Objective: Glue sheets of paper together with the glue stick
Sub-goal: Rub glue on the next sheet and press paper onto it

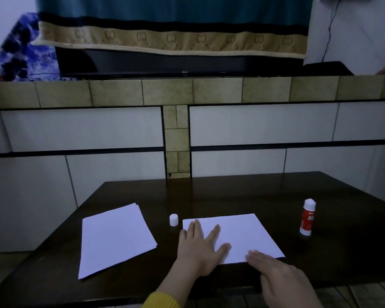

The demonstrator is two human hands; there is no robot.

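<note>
Single head-worn wide-angle view, being aimed forward and down over the dark table (231, 194) from its near edge. Both hands, left hand (200, 247) and right hand (282, 281), are being framed close at the bottom. The tiled wall (80, 130) and ledge (165, 91) are being taken in farther back. No overlap to report: only one view.

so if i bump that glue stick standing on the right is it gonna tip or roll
Probably tips: the glue stick stands upright, tall and narrow, on the table. Once down, its round body would likely roll. Its cap seems to be off, so the exposed end could smear.
</note>
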